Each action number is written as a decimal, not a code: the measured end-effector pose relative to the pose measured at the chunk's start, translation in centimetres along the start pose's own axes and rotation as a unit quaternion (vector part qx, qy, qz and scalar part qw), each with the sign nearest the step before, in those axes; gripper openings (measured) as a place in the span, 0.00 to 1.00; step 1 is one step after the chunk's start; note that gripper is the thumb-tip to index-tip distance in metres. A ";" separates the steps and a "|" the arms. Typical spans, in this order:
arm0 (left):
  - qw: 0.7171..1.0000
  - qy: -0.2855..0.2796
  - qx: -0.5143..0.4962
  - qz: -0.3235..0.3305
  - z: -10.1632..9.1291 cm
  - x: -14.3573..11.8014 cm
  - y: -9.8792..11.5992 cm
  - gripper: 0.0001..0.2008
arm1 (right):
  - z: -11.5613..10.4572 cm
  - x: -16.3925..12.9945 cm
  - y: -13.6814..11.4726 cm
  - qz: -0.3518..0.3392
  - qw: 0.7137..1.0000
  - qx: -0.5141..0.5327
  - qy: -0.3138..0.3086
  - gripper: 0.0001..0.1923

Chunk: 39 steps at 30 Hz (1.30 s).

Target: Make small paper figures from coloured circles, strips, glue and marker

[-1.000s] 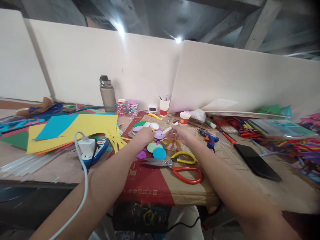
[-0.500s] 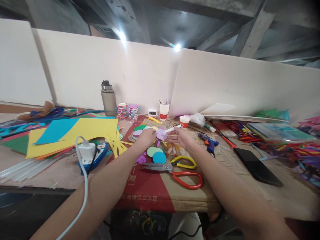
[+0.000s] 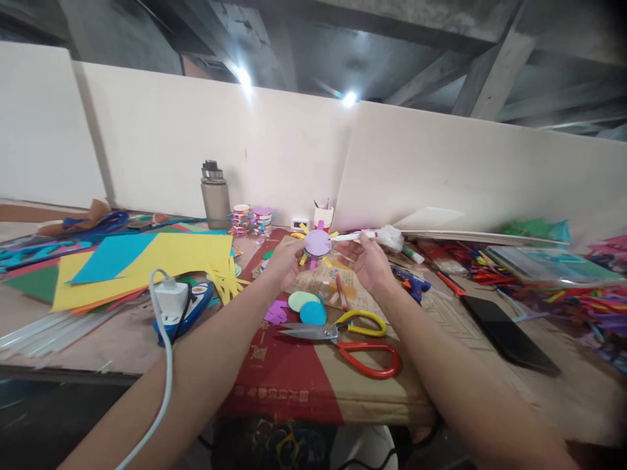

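My left hand (image 3: 285, 259) holds up a purple paper disc (image 3: 317, 242) with yellow and pink strips sticking out around its rim, lifted above the table. My right hand (image 3: 368, 258) grips a white glue stick (image 3: 353, 235) that lies level, its tip touching the disc's right edge. Below the hands, a green paper circle (image 3: 301, 301) and a blue paper circle (image 3: 312, 314) lie on the cardboard sheet (image 3: 304, 372).
Scissors with yellow and red handles (image 3: 351, 337) lie close in front. Left are yellow and blue paper sheets (image 3: 147, 258), a power strip with a white charger (image 3: 171, 299) and a grey bottle (image 3: 215, 195). Right lie a blue glue gun (image 3: 410, 281), a black phone (image 3: 509, 333) and piled pipe cleaners (image 3: 563, 287).
Both hands rose from the table, lifting the purple disc into the air. The glue stick went up with it and now points at the disc's edge.
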<state>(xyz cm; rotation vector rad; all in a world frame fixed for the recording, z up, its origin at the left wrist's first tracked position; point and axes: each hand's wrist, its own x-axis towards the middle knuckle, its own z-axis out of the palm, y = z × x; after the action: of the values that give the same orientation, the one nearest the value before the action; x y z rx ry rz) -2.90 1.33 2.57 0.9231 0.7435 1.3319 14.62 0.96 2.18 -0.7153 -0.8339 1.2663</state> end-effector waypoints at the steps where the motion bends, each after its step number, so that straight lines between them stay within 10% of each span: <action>1: 1.000 0.002 -0.010 0.009 0.1 0.0 0.0 0.08 | 0.1 -0.1 -0.2 -0.030 0.999 0.005 0.014 0.11; 13: 0.999 -0.035 -0.004 0.024 1.3 -1.0 -0.3 0.07 | 1.6 -2.4 -0.4 -0.246 0.954 -0.161 -0.054 0.08; 39: 0.984 -0.159 0.005 0.074 1.5 -1.2 -1.0 0.08 | 0.7 -2.4 -0.4 -0.417 0.789 -0.441 -0.092 0.10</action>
<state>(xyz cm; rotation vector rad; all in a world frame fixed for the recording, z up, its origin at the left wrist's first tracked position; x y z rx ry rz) -1.25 -0.08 2.36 1.1847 0.4424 1.2690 14.02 -1.47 2.52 -0.7905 -1.7080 0.0709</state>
